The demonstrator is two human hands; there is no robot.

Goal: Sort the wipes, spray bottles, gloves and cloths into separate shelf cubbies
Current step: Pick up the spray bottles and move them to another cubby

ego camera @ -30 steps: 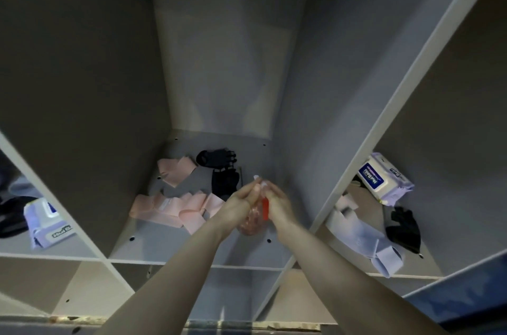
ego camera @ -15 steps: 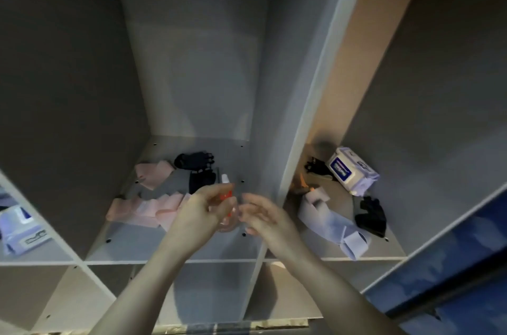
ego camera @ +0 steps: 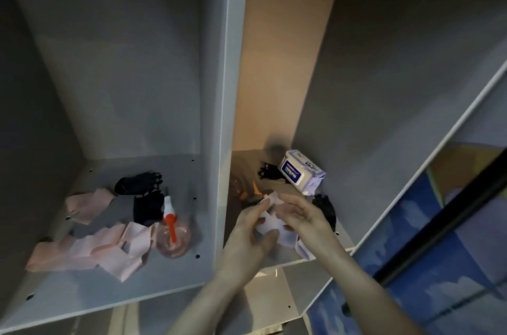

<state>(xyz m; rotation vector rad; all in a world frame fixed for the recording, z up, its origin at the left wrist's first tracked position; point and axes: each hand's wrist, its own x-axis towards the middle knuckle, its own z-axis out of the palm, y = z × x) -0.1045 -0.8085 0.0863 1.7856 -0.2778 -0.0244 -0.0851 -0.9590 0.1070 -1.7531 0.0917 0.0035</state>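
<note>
- My head camera is the only view; it looks forward and down into two shelf cubbies [ego camera: 153,266], from close range.
- The divider panel [ego camera: 227,115] runs up mid-frame; my forearms enter from below.

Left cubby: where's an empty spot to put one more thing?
Bare shelf lies along the front edge, before the pink cloths and spray bottle. The middle is crowded, with black gloves behind them.
</note>
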